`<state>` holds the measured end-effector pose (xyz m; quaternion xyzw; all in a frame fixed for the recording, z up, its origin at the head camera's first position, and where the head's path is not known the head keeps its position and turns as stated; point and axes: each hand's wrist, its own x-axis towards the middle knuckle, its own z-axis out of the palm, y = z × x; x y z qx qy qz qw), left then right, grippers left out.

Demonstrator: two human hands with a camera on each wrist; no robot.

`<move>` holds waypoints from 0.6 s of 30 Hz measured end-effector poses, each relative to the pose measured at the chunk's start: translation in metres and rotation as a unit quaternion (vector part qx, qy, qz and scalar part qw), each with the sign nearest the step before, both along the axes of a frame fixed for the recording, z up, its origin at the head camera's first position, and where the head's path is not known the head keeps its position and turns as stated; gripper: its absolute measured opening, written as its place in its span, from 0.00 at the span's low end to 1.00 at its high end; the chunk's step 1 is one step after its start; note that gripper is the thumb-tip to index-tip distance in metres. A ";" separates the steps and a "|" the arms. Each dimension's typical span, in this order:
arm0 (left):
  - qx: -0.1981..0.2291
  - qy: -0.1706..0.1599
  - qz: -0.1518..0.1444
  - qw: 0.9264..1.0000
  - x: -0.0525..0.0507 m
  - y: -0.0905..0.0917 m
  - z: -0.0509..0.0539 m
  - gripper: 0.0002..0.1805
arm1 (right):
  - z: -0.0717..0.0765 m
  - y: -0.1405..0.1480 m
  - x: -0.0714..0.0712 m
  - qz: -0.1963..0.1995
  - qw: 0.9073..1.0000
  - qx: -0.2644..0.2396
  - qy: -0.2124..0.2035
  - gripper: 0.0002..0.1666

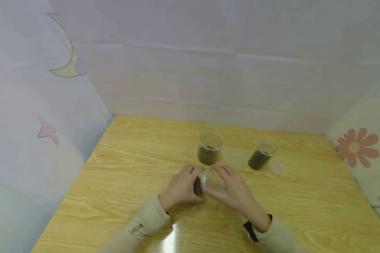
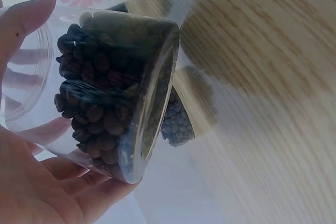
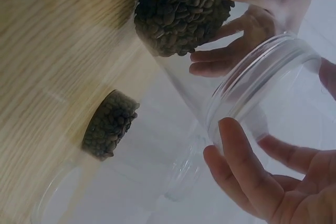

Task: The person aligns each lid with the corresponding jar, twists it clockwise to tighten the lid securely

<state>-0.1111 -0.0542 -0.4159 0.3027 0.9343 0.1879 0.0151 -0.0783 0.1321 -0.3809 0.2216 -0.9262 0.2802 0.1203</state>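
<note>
A clear jar (image 3: 181, 85) part-filled with dark coffee beans (image 2: 100, 98) is between my two hands. My left hand (image 1: 184, 186) grips its body, thumb on one side and fingers on the other. At its ribbed mouth (image 3: 257, 77), my right hand (image 1: 234, 188) curls its fingers and thumb round the clear rim. Whether a lid sits on this mouth I cannot tell. In the head view the jar leans with its mouth to the right. Just beyond the hands stands a larger open jar (image 1: 209, 154) with beans in the bottom.
Farther right is a slimmer open jar (image 1: 259, 160) of dark contents. Two clear lids lie flat: a larger lid (image 1: 234, 160) between the two standing jars and a smaller lid (image 1: 277, 167) on the right. A fabric backdrop (image 1: 190, 70) rises behind the wooden table (image 1: 123, 158).
</note>
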 end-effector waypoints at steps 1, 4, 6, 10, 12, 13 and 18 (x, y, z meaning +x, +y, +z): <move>-0.001 0.001 0.000 1.000 0.000 0.000 0.000 0.52 | 0.000 -0.001 0.000 -0.008 1.000 -0.002 -0.004 0.39; -0.002 0.003 0.001 1.000 0.000 0.000 0.001 0.52 | 0.000 -0.003 0.001 -0.026 1.000 -0.004 -0.014 0.39; -0.003 0.003 0.000 1.000 0.000 0.000 0.001 0.52 | 0.001 -0.003 0.002 -0.034 0.999 -0.002 -0.020 0.39; -0.002 0.003 0.001 1.000 0.000 0.000 0.001 0.52 | 0.001 -0.003 0.002 -0.035 0.999 0.003 -0.025 0.40; -0.002 0.003 0.001 1.000 0.000 0.000 0.001 0.52 | 0.001 -0.001 0.002 -0.027 0.999 0.011 -0.023 0.41; -0.002 0.003 0.000 1.000 0.000 0.000 0.001 0.52 | 0.001 0.000 0.002 -0.020 0.999 0.015 -0.024 0.41; 0.001 0.007 -0.002 1.000 0.000 0.000 0.001 0.53 | 0.004 0.007 0.000 0.045 0.998 0.033 -0.023 0.45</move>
